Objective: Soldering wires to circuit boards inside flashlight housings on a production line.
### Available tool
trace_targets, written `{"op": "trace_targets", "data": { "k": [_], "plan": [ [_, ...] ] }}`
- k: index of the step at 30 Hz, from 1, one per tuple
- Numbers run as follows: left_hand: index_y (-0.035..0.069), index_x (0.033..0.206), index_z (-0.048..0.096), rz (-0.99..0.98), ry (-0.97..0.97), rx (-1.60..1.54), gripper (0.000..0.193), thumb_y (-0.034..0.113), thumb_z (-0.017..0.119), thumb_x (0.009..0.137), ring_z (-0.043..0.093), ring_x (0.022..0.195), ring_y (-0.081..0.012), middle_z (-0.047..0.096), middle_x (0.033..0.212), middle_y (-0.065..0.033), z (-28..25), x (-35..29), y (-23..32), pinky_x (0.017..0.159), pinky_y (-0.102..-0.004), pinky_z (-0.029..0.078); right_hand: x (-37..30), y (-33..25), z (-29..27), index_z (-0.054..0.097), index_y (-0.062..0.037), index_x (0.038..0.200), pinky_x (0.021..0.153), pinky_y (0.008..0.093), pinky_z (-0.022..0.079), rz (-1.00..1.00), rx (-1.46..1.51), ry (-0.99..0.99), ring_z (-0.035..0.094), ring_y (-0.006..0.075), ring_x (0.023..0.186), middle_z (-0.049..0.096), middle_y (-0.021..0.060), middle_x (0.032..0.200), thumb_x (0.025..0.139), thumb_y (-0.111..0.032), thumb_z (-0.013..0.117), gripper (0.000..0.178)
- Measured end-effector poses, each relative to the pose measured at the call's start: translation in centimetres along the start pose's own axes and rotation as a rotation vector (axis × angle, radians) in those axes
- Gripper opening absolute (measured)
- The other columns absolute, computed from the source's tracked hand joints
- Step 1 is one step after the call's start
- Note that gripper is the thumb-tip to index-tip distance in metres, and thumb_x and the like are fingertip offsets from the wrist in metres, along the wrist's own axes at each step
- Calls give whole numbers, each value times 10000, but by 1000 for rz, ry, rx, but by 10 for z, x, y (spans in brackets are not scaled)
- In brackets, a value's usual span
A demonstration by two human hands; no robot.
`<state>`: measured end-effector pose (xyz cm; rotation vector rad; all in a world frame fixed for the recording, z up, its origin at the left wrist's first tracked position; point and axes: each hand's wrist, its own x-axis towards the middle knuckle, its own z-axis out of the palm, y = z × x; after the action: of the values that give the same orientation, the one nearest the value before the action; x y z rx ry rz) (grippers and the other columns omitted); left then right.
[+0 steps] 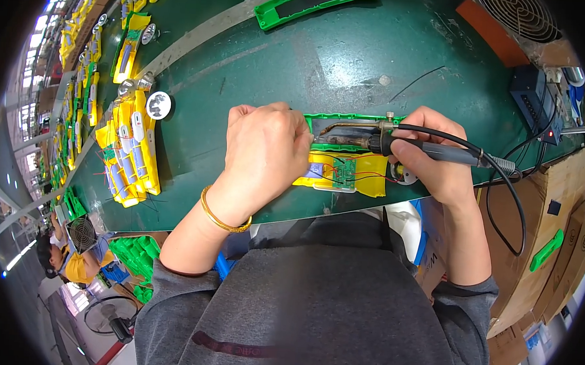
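Observation:
My right hand [440, 159] is closed around the grey handle of a soldering iron [450, 153], its tip directed left. A thin metal tube, joined to a black hose, runs above the iron's barrel. The tip lies over a long green plastic casing [341, 147] on the bench. My left hand [265, 142] is closed with the knuckles up, over the left end of that casing; what its fingers pinch is hidden. Just below the casing lies a yellow housing [373, 170] with a green circuit board [344, 173], a purple-blue cell [316, 170] and thin red and black wires.
Stacked yellow housings [137, 159] with round lamp reflectors [159, 105] lie at the left. A green casing [313, 10] rests at the far edge. A dark blue power box [533, 101] and a fan [522, 16] stand at right. Another person [83, 265] sits far left.

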<state>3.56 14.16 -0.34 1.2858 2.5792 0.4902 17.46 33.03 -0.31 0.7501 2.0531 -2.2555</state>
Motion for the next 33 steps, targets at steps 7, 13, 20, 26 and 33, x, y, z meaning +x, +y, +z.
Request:
{"op": "trace_targets", "data": {
  "k": [7, 13, 20, 26, 33],
  "plan": [
    [20, 625, 617, -1, 9, -7, 105, 83, 613, 710, 576, 643, -317, 594, 663, -132, 0, 0, 0, 715, -417, 389, 0, -4, 2, 557, -20, 813, 575, 204, 459, -18, -53, -11, 607, 74, 662, 614, 25, 726, 769, 8, 643, 101],
    [19, 633, 621, -12, -10, -7, 97, 82, 615, 707, 580, 652, -318, 603, 674, -133, -1, 1, 1, 721, -416, 391, -3, 3, -6, 559, -24, 815, 560, 196, 442, -59, -12, 45, 579, 63, 628, 606, 25, 711, 777, -5, 621, 75],
    [19, 634, 623, -21, -7, 30, 92, 80, 617, 702, 582, 651, -317, 603, 672, -136, -1, 0, 3, 735, -416, 396, -7, -1, -3, 584, -19, 816, 575, 196, 451, -72, -4, 41, 561, 39, 667, 610, 2, 712, 780, -29, 683, 106],
    [22, 641, 625, -27, -9, 18, 84, 81, 619, 699, 585, 660, -312, 604, 676, -133, -1, 0, 4, 738, -419, 396, -3, 1, 4, 565, -21, 802, 519, 191, 411, -79, -76, 29, 535, 37, 603, 614, 15, 686, 764, -13, 662, 104],
    [22, 638, 623, -18, 2, 13, 89, 84, 619, 702, 584, 657, -313, 604, 676, -132, 0, 0, 4, 735, -421, 397, -3, -2, 6, 566, -23, 800, 519, 191, 416, -61, -75, 31, 539, 37, 604, 614, 15, 686, 768, -13, 661, 101]
  ]
}}
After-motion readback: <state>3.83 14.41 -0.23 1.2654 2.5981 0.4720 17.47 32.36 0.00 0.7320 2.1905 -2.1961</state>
